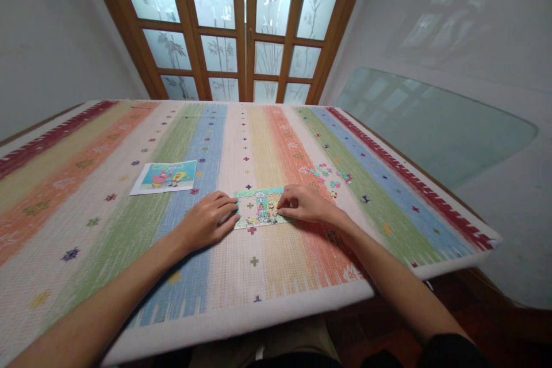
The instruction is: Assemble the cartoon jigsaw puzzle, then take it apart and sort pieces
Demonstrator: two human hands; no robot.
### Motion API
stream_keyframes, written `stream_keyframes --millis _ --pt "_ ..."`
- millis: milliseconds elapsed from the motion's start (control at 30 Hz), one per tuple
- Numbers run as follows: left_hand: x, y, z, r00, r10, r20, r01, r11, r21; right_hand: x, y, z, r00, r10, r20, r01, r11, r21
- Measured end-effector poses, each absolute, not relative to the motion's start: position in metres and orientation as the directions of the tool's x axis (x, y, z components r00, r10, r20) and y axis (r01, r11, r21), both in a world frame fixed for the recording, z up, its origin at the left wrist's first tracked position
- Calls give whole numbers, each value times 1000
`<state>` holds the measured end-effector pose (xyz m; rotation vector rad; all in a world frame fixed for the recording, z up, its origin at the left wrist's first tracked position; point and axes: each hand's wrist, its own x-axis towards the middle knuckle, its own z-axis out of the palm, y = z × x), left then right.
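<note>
A partly assembled jigsaw puzzle (pixel 261 207) with cartoon figures lies flat on the tablecloth, and the cloth shows through a gap in its left half. Along its left edge rests my left hand (pixel 212 215), fingers stretched out and touching the border. My right hand (pixel 302 203) is over the puzzle's right part, thumb and forefinger pinched together at the yellow figure. What is between those fingertips is too small to make out, and the hand covers the right end of the puzzle. Loose jigsaw pieces (pixel 323 171) lie scattered beyond my right hand.
A printed reference picture (pixel 167 176) of cartoon characters lies to the left, beyond my left hand. The striped tablecloth (pixel 254 276) covers the table up to its near edge. Wooden doors with frosted panes (pixel 218 0) stand behind, and a glass panel (pixel 431 121) leans at the right wall.
</note>
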<state>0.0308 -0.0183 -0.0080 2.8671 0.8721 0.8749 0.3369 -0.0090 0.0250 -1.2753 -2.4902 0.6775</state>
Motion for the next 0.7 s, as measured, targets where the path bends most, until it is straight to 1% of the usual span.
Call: stream_keyframes --millis 233,367,433,567,633,700 --pt "31 -19 -7 687 524 503 511 -841 178 337 -9 23 -618 785 36 681 558 -474" --pt "31 -19 -7 688 525 501 511 -841 180 338 -9 28 -620 784 34 680 558 -476" --pt "31 -19 -6 691 518 504 510 -843 168 344 -7 33 -592 804 58 692 544 -474" --pt "32 -19 -5 695 501 515 505 -851 145 371 4 44 -498 854 148 724 504 -470" --pt "32 -19 -5 695 495 522 505 -852 137 391 10 47 -427 886 183 760 461 -458" --pt "33 -19 -5 694 495 524 505 -852 136 410 15 50 -372 909 189 791 417 -448"
